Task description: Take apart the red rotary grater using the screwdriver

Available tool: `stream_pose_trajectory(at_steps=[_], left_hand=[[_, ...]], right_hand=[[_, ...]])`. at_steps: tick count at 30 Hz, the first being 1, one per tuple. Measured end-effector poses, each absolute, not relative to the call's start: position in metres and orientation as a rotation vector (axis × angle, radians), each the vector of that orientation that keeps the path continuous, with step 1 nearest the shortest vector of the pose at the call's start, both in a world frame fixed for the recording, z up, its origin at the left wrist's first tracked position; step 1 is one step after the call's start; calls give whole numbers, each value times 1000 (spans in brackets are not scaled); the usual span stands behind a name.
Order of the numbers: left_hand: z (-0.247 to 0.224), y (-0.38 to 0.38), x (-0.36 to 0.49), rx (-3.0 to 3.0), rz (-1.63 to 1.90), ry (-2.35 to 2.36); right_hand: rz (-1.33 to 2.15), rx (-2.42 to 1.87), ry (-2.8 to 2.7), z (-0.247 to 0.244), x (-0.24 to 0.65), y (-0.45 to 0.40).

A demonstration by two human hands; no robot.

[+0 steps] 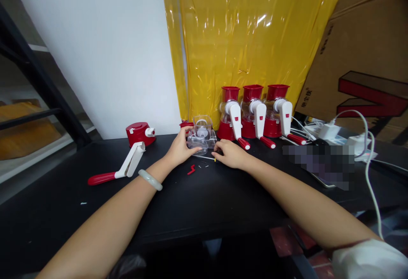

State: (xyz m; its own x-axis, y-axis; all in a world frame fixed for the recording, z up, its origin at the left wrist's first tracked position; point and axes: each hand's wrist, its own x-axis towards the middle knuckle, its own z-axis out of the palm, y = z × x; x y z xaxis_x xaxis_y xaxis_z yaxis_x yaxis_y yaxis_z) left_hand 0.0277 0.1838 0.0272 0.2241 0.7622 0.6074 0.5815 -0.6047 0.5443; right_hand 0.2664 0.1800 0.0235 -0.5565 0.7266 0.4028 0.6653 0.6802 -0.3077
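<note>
My left hand (179, 147) grips the left side of a clear plastic grater housing (202, 136), thumb in front and fingers behind. The housing rests on the black table, its square opening at the top. My right hand (232, 154) is at the housing's right side with fingers curled together; what they pinch, if anything, is too small to make out. Just below its fingertips lies a thin pale rod (205, 157) with a yellow end. In front of the housing are a small bent red part (191, 169) and two tiny screw-like pieces (203, 166).
Left on the black table (191, 211) are a red grater base (140, 133) and a white crank with red handle (129, 164). Three assembled red rotary graters (255, 117) stand back right. Further right are white chargers with cables (330, 131) and a blurred-out device (321, 164).
</note>
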Motion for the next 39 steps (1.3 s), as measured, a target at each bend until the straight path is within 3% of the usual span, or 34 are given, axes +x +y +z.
stream_pose_trajectory(at_steps=[5,9,15,20,33,39], left_hand=[[59,171,29,2340,1544,1291],[92,161,27,1837,1932,1285],[97,146,10,984,1585,1003],[80,140,1,802,1504,827],[84,141,-7,696,1543,595],[82,144,-6,674,1876,567]], right_hand=[[152,-1154,-2399,29,267,176],[156,-1192,-2479,38,269,167],[157,-1357,-2677,48,270,149],[113,-1343,-2769,50,270,148],[219,-1213,-2176,65,269,148],[7,-1093,-1916,61,271,150]])
